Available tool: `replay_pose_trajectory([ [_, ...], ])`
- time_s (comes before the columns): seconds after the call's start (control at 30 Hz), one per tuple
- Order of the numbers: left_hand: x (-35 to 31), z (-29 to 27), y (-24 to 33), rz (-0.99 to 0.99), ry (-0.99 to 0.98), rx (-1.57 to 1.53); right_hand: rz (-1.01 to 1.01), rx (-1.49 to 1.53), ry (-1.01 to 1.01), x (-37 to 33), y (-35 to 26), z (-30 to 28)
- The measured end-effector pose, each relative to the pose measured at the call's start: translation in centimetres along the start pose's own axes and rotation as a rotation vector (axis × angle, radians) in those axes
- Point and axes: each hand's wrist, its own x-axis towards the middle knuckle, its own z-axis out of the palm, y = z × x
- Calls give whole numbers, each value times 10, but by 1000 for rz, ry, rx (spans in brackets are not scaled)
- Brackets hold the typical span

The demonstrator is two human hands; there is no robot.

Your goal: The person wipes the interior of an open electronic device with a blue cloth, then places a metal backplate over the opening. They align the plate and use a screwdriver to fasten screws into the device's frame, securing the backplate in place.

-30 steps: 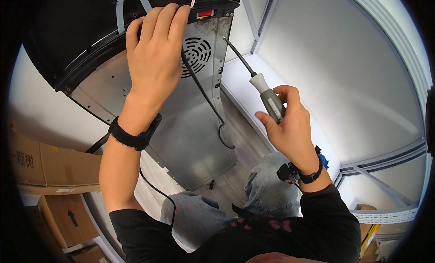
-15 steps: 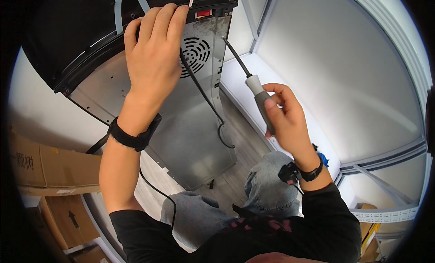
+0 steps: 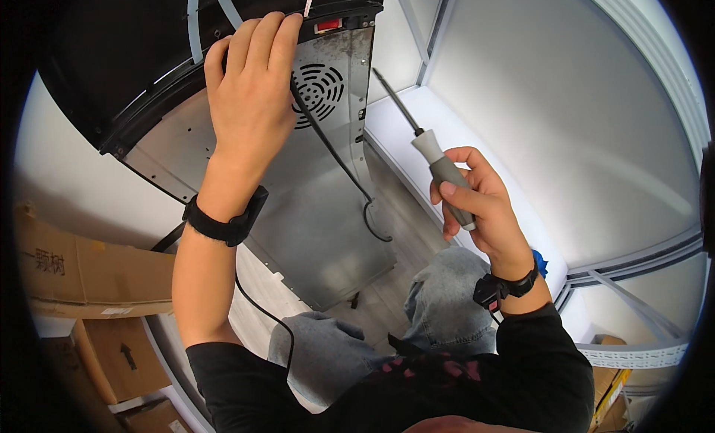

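Observation:
A metal-backed appliance [image 3: 313, 232] with a black top stands in front of me. My left hand [image 3: 249, 90] lies over the black rim [image 3: 175, 83] of its back, fingers curled on the edge and thumb hidden. Beside those fingers is a red switch [image 3: 328, 24], and below it a round slotted vent [image 3: 320, 94]. From under my left hand a black cord [image 3: 328, 144] runs down the back panel. My right hand [image 3: 477, 198] is closed round the grey handle of a screwdriver [image 3: 436, 157]. Its shaft points up and left, the tip apart from the panel's right edge.
Cardboard boxes [image 3: 97, 276] are stacked at the left. A white wall panel in a metal frame [image 3: 551, 127] rises on the right, with a white ledge [image 3: 417, 127] at its foot. My knees [image 3: 450, 299] are close below the appliance. A thin black cable [image 3: 261, 306] hangs by my left arm.
My right hand has shifted slightly right and down with the screwdriver, and its fingers have moved on the handle. My left hand stays on the rim.

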Motion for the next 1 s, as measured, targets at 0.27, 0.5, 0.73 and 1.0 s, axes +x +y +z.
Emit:
replay_pose_trajectory([
  [0.27, 0, -7, 3, 8, -59, 36, -31, 157, -25, -1, 16, -30],
  [0.5, -14, -10, 5, -13, -60, 33, -5, 274, -64, 8, 32, -36],
  [0.73, -33, 4, -5, 57, 50, 49, -33, 407, -66, 12, 40, -36],
  [1.0, -47, -1, -2, -18, 45, -7, -30, 431, -52, 14, 50, -33],
])
